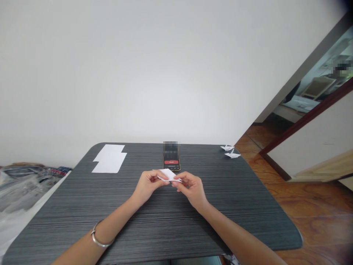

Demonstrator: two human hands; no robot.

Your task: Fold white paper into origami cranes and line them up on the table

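A small folded piece of white paper [168, 174] is pinched between my two hands, above the middle of the dark table. My left hand [149, 184] grips its left side with the thumb below and the fingers behind. On the right side, my right hand [192, 187] holds it between thumb and fingertips. The fingers partly cover its lower edge and corners. Just beyond the paper stands a phone [171, 162] with a red bar on its screen.
Flat white paper sheets [109, 162] overlap on the table's left [82, 198]. Two folded paper cranes, a nearer crane [232, 155] and a farther crane [227, 148], sit at the far right corner. A white wall [165, 73] rises behind. Plastic-covered fabric [27, 187] lies left of the table.
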